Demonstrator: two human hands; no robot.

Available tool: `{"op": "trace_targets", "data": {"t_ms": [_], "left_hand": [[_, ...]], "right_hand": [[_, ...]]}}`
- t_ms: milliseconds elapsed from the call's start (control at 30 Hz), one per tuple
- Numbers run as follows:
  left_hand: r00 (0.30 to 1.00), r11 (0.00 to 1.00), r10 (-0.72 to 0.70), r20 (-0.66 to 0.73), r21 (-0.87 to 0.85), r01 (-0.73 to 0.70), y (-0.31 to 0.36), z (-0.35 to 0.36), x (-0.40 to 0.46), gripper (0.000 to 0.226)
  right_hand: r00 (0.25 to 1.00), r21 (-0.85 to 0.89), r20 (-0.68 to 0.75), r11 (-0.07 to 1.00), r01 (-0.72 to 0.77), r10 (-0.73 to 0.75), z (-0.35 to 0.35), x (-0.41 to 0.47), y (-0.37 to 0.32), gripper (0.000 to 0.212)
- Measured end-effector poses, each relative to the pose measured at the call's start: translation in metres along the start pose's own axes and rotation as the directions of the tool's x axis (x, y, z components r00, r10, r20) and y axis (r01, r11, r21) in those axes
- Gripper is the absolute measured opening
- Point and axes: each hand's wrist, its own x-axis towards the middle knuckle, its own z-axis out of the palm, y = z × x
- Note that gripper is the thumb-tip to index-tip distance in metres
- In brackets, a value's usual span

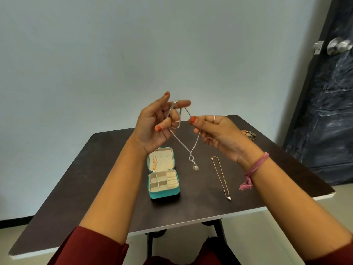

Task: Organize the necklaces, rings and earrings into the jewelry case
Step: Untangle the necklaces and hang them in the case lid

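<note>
A silver necklace (pixel 192 151) with a round pendant hangs in the air above the table, its chain looped over the fingers of my left hand (pixel 155 124). My right hand (pixel 215 132) pinches the chain's other end between thumb and forefinger. Below stands the open teal jewelry case (pixel 163 194), cream inside, with a rose-gold necklace (pixel 154 163) hanging in its lid. A gold necklace (pixel 221 177) with a small pearl lies stretched out on the table to the right of the case.
The dark table (pixel 114 197) ends at a white front edge. A small cluster of jewelry (pixel 249 133) lies near its far right corner. A dark door (pixel 328 104) with a metal knob stands at the right.
</note>
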Motion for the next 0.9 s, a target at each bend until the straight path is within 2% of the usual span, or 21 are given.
{"op": "trace_targets", "data": {"t_ms": [100, 267, 333, 400, 500, 600, 733, 833, 900], "left_hand": [[0.994, 0.996, 0.083, -0.066, -0.038, -0.085, 0.003, 0.0, 0.0, 0.046], [0.968, 0.978, 0.201, -0.148, -0.021, -0.206, 0.0, 0.001, -0.002, 0.038], [0.958, 0.973, 0.225, -0.178, 0.085, -0.213, -0.001, 0.001, -0.003, 0.034], [0.949, 0.944, 0.253, -0.189, 0.262, -0.2, -0.003, 0.0, -0.003, 0.031], [0.953, 0.882, 0.258, -0.161, 0.441, -0.165, -0.008, -0.001, -0.005, 0.029], [0.965, 0.79, 0.246, -0.088, 0.595, -0.147, -0.012, 0.0, -0.007, 0.029], [0.963, 0.635, 0.267, -0.041, 0.759, -0.144, -0.011, 0.005, -0.007, 0.028], [0.959, 0.454, 0.285, -0.005, 0.881, -0.13, -0.008, 0.005, -0.005, 0.025], [0.963, 0.367, 0.27, 0.014, 0.923, -0.116, -0.007, 0.004, -0.003, 0.02]], "right_hand": [[0.999, 0.008, -0.003, 0.999, 0.037, -0.037, 0.005, -0.004, 0.015, 0.02], [0.973, -0.203, 0.016, 0.952, 0.228, -0.23, 0.02, -0.008, 0.031, 0.006], [0.961, -0.364, 0.019, 0.893, 0.263, -0.275, 0.023, -0.009, 0.034, 0.005], [0.953, -0.486, 0.022, 0.83, 0.273, -0.301, 0.026, -0.011, 0.032, 0.004], [0.942, -0.54, 0.023, 0.789, 0.293, -0.334, 0.025, -0.012, 0.02, 0.003], [0.947, -0.508, 0.009, 0.815, 0.28, -0.32, 0.019, -0.009, 0.006, 0.007], [0.978, -0.448, 0.081, 0.869, 0.21, -0.194, 0.008, -0.004, -0.004, 0.009], [0.985, -0.382, 0.109, 0.909, 0.169, -0.137, 0.003, -0.004, -0.002, 0.009], [0.989, -0.325, 0.101, 0.936, 0.134, -0.106, 0.002, -0.005, 0.0, 0.009]]}}
